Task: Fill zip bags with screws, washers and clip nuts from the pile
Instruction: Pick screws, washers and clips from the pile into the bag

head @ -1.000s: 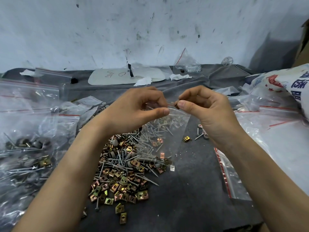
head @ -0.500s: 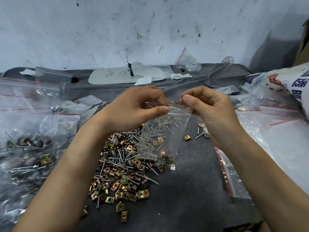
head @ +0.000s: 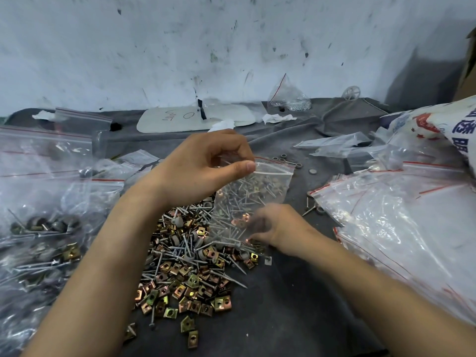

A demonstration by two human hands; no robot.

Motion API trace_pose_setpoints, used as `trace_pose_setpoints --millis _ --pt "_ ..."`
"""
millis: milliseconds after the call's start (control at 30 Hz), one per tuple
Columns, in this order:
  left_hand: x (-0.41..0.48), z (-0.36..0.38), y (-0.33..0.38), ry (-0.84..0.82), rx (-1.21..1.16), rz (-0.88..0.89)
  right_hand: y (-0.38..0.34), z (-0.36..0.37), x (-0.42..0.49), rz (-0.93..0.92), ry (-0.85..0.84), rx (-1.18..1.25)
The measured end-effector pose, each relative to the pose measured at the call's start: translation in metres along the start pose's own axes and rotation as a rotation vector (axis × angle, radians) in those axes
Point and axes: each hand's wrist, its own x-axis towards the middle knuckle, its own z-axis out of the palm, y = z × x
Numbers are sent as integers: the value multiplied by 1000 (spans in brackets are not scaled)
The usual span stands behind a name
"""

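1. The right hand [head: 273, 228] is no longer pinching the bag's top edge as it was half a second ago. It is dropping to the far side of the pile and is motion-blurred.
2. The left hand [head: 206, 166] is pinching the small clear plastic zip bag with a red seal strip [head: 253, 199] by its top left corner, thumb pressing against curled fingers. The bag is hanging just above the mixed heap of silver screws, grey washers and brass-coloured square clip nuts [head: 190, 266] on the dark grey cloth table [head: 296, 305].
3. The right fingers are curling toward the heap behind the bag's lower part. I cannot tell whether they are holding anything, because of the blur.
4. Risks, as I am judging them: the bag is hanging from one corner, so its mouth may be sagging shut and parts could spill. Screw points may also be piercing the thin film.
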Motion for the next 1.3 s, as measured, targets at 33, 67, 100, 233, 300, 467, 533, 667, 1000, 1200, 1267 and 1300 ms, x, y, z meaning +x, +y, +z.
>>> trace_pose_setpoints --millis 33,67,100,233,300,467,533,667,1000,1200,1267,1300 --pt "0 -1 0 2 2 0 -1 0 1 -7 -3 16" --pt "0 -1 -1 3 3 1 -2 0 1 -6 -2 25" --pt "0 -1 -1 3 3 2 -1 0 0 -11 0 28" --pt "0 0 -1 -13 1 5 0 3 0 -19 -52 -37" --pt "0 1 -2 -23 -4 -1 -2 5 0 -28 -89 -74" --pt "-1 1 -1 -34 -2 -1 -6 7 1 5 -89 32" --pt "0 1 0 -32 -3 -6 -6 4 0 22 -71 105" --pt "0 1 1 -35 -1 -17 -10 -19 -4 66 254 379" --pt "1 5 4 -68 23 -16 -33 -66 -28 -245 574 954" --pt "1 5 5 -73 24 -27 -38 -68 -31 -297 522 839" --pt "1 4 5 -71 24 -25 -36 -69 -31 -302 525 873" --pt "1 4 4 -69 23 -24 -34 -69 -31 -283 542 907"
